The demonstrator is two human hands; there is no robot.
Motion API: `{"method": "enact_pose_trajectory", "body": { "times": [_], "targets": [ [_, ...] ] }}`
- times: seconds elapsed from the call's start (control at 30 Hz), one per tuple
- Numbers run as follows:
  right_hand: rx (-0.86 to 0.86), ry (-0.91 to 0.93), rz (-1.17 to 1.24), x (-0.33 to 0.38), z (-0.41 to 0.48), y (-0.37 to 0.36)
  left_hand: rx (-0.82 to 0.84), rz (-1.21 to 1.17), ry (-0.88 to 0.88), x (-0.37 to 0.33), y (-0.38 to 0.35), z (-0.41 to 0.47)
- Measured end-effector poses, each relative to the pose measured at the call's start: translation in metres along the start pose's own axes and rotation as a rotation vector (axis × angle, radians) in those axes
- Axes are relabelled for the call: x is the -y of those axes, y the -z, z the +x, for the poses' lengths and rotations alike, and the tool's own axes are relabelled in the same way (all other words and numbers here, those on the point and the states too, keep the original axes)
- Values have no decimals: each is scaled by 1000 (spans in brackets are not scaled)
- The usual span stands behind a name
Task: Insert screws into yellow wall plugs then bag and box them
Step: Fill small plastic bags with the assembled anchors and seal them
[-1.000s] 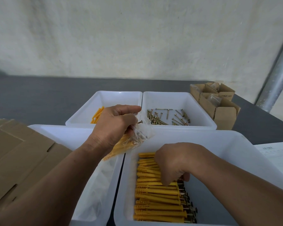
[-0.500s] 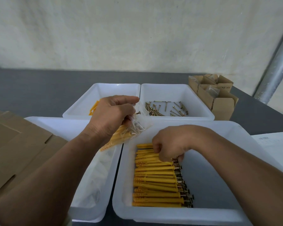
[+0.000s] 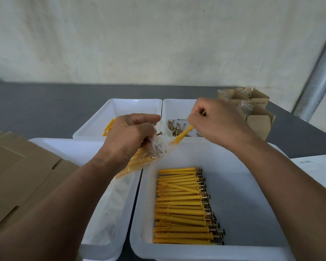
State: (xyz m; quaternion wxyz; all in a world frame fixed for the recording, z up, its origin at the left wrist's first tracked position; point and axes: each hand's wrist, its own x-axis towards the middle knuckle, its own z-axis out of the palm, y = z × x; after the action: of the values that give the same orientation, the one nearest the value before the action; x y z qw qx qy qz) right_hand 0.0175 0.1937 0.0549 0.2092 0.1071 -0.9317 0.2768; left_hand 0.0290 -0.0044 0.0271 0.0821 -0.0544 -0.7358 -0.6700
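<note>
A pale wall [image 3: 158, 44] fills the top half of the frame, with a grey worktop [image 3: 45, 102] below it. The largest thing on the worktop is the tub [image 3: 252, 185] at lower right. It holds a neat row [image 3: 183, 208] of yellow plugs with their screws fitted, heads to the right. A second tub [image 3: 68, 147] at lower left holds clear film, probably spare bags, though it is hard to make out. Flat cardboard [image 3: 17, 176] lies at the left edge. Behind, the back-left tub [image 3: 137, 108] holds bare plugs [image 3: 109, 127] and the back-right tub [image 3: 177, 108] holds loose screws [image 3: 175, 127]. Small boxes [image 3: 260, 119] stand at upper right, their print too small to read. A paper [image 3: 316, 166] is cut off at the right edge.

The left hand [image 3: 128, 136], at centre, has its fingers curled, pinching the mouth of a clear bag [image 3: 149, 155] that is part full of plugs. The right hand [image 3: 216, 121], right of centre, has its fingers closed round the screw end of one plug [image 3: 182, 135]. The plug's tip points down-left at the bag mouth, but I cannot tell whether it touches.

The step looks to be bagging. To do it well, hold the mouth wide and lead with the plastic tip alongside the plugs inside. Let go only once the head has passed the rim, so metal does not snag the film. A screw head [image 3: 159, 134] pokes out by the left thumb and could slip free.

The right fingertips are hidden behind the hand, and the count in the bag cannot be read.
</note>
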Motion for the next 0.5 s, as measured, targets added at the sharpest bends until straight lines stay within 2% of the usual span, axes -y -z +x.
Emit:
{"method": "enact_pose_trajectory", "body": {
  "times": [0.07, 0.17, 0.5],
  "targets": [
    [-152, -4, 120, -2, 3, 6, -2, 5, 0, 0, 0, 0],
    [-255, 32, 303, -1, 3, 9, 0, 13, -1, 0, 0, 0],
    [-164, 291, 255, 14, -9, -16, -26, 42, -16, 0, 0, 1]
  ]
}}
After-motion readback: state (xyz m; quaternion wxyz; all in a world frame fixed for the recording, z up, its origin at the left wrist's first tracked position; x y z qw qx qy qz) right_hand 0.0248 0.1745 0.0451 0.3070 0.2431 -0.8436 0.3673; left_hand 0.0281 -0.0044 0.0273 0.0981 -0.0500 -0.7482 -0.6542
